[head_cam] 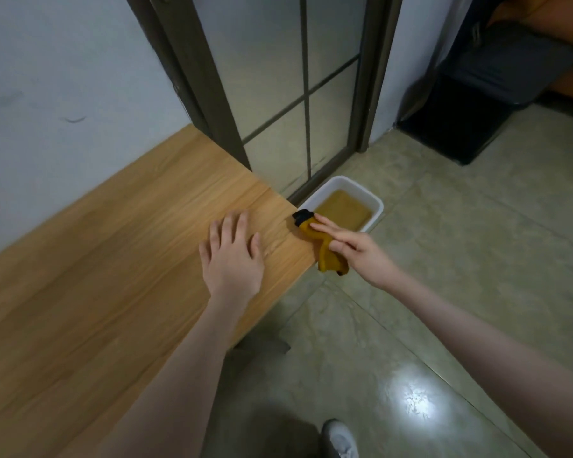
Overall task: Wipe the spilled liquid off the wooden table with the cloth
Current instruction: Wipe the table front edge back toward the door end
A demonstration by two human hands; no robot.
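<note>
Pinched between our right hand (351, 249)'s thumb and extended fingers, the mustard cloth (325, 249) with a black trim drapes over the wooden table (113, 259)'s right edge near the corner. Our left hand (232, 256) rests flat, fingers spread, just beside it. Below on the floor, a white tray (376, 206) holds brownish liquid.

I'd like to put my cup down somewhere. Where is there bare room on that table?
The wooden table is bare from the wall to the left hand. It is crowded only at the far corner, where the right hand holds the cloth at the edge.
</note>
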